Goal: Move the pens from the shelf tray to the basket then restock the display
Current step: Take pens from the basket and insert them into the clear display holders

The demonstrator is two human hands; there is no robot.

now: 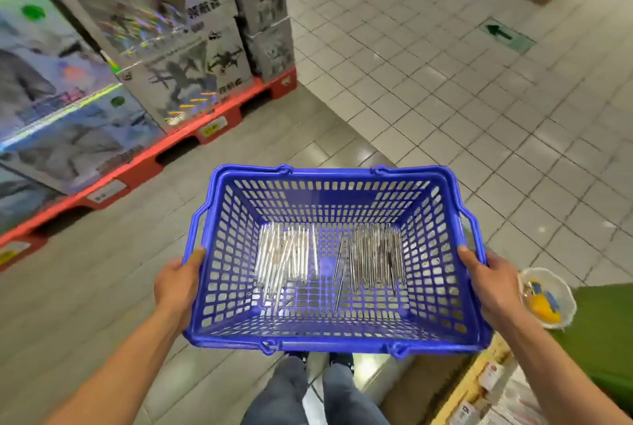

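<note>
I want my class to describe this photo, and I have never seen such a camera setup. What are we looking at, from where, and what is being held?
There is no machine here: a person wears a camera on the head, looking down at their own arms. The left hand and right hand grip the sides of a blue plastic basket, carried above a tiled shop floor. On the basket's bottom lie two bunches of pens: white pens left, darker pens right. Stacked toy boxes stand on a red pallet to the left.
</note>
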